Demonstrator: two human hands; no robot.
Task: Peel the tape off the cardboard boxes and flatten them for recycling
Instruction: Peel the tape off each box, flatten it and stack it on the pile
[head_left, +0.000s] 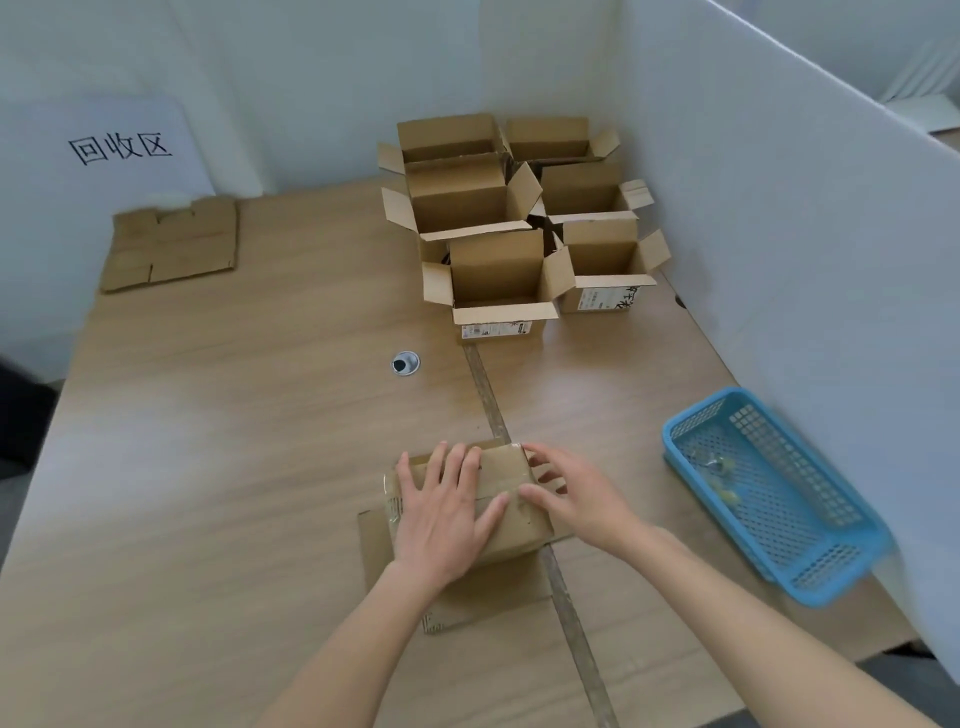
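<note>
While both hands press | taped box (511, 514) | upside-down, glossy tape wrinkled

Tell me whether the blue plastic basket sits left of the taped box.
No, the blue plastic basket sits right of the taped cardboard box.

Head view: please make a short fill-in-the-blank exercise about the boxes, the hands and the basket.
1. The left hand lies flat on the taped ____.
2. The basket beside the right hand is ____ in colour.
3. The boxes at the far side stand with their flaps ____.

Missing words: box; blue; open
</note>
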